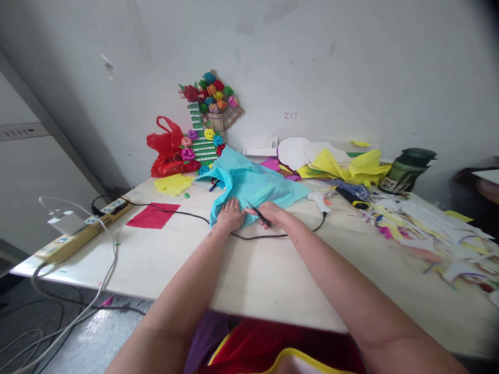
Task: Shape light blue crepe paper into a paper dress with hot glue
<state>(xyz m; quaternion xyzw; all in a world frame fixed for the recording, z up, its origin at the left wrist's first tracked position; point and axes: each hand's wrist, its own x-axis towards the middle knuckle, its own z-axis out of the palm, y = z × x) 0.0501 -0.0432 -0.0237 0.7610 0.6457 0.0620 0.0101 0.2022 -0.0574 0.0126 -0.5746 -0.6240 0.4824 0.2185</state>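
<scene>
A crumpled turquoise paper sheet (253,183) lies on the pale table (253,270). My left hand (230,214) rests flat on its near edge, fingers spread, pressing it down. Just to the right, my right hand (272,213) is closed round black-handled scissors (258,213), whose blades point left into the turquoise sheet near my left fingers. A black cable (257,237) runs across the table just in front of both hands.
A red paper square (153,215), yellow paper (173,183) and a power strip (80,234) lie left. A red bag (167,148) and paper-flower craft (206,119) stand against the wall. A glue gun (319,200), yellow and white sheets, scraps and a dark green jar (407,170) fill the right.
</scene>
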